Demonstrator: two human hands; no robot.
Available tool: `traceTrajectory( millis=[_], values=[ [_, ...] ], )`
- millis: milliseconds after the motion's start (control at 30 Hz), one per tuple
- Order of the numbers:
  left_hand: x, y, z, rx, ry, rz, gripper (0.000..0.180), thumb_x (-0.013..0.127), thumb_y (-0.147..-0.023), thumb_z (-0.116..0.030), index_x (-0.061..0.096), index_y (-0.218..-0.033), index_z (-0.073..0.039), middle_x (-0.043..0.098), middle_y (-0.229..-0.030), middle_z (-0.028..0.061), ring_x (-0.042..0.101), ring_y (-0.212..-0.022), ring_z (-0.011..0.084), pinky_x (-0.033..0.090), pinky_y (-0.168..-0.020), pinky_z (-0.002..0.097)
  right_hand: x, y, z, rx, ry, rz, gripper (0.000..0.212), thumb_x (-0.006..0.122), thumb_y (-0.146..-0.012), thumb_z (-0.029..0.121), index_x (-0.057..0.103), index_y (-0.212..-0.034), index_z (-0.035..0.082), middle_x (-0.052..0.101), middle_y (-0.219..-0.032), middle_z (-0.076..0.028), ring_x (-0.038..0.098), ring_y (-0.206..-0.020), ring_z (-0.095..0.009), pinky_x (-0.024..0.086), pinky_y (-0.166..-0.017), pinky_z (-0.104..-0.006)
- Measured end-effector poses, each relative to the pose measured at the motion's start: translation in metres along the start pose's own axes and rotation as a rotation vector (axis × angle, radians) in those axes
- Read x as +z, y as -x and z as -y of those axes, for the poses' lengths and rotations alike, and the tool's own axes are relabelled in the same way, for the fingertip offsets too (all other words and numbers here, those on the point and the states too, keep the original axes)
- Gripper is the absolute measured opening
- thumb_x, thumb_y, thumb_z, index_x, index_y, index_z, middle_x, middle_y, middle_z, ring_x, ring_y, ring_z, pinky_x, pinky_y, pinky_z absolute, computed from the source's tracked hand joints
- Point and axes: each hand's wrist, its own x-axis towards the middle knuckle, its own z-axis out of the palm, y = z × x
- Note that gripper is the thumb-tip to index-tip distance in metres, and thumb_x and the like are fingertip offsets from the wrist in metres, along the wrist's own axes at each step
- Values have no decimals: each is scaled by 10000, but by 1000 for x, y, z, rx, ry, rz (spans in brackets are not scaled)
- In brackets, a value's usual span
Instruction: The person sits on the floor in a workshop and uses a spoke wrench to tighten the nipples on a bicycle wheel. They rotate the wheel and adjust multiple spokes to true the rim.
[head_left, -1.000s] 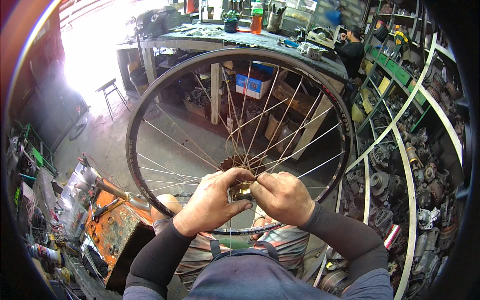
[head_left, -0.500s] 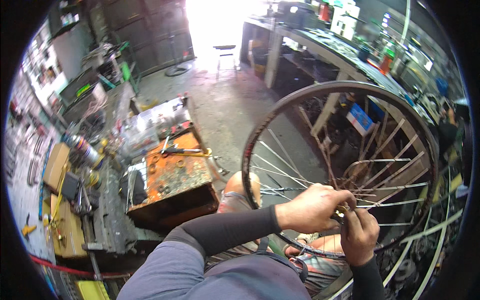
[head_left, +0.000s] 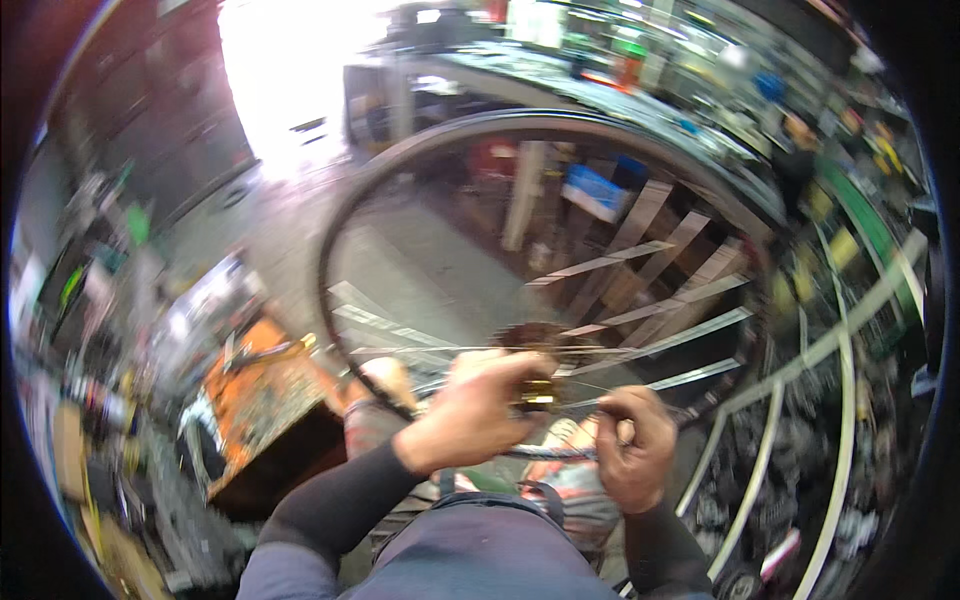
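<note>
A bicycle wheel, its dark rim (head_left: 752,215) tilted over my lap, carries several pale spokes (head_left: 690,338) fanning from its middle. My left hand (head_left: 478,408) is closed around the gold-coloured hub (head_left: 537,394), thumb and fingers curled over it. To the right of the hub, my right hand (head_left: 637,447) is closed, its fingertips pinched together inside the rim's near right part. A thin spoke appears to run from the hub to those fingertips, though blur softens it. Behind the hub is a dark toothed disc (head_left: 525,338), partly hidden by the hands.
On the left stands an orange-topped box (head_left: 262,385) with tools on it. Beyond the wheel runs a long cluttered workbench (head_left: 520,68), with a blue and white box (head_left: 594,192) beneath. Pale curved bars (head_left: 846,430) and a heap of dark parts lie at the right.
My right hand has moved away from the hub to the right, while my left hand stays on it. The view has swung right, so wheel and bench appear further left.
</note>
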Motion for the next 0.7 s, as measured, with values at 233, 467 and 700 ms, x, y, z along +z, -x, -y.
traceTrajectory(
  millis=[233,467,700],
  values=[
    [41,22,14,185,-86,-155,282,990,-805,-165,755,-961,-148,836,-1041,41,754,-970,288,498,-958,443,-2,37,14,979,-944,267,485,546,-1209,138,530,-1657,-47,702,-896,-24,622,-718,-76,519,-633,-246],
    [61,24,13,217,-110,-141,268,997,-796,-172,771,-939,-151,846,-1034,35,753,-949,267,501,-922,426,-16,8,2,1352,-1269,184,313,511,-1266,250,659,-1451,46,587,-799,37,485,-579,-58,415,-491,-231],
    [64,50,8,266,-176,-92,276,995,-813,-113,783,-989,-139,842,-996,65,779,-889,259,540,-879,430,-15,50,14,665,-434,207,266,562,-1222,215,730,-1299,24,735,-914,-72,636,-719,-198,527,-665,-352]
  ],
)
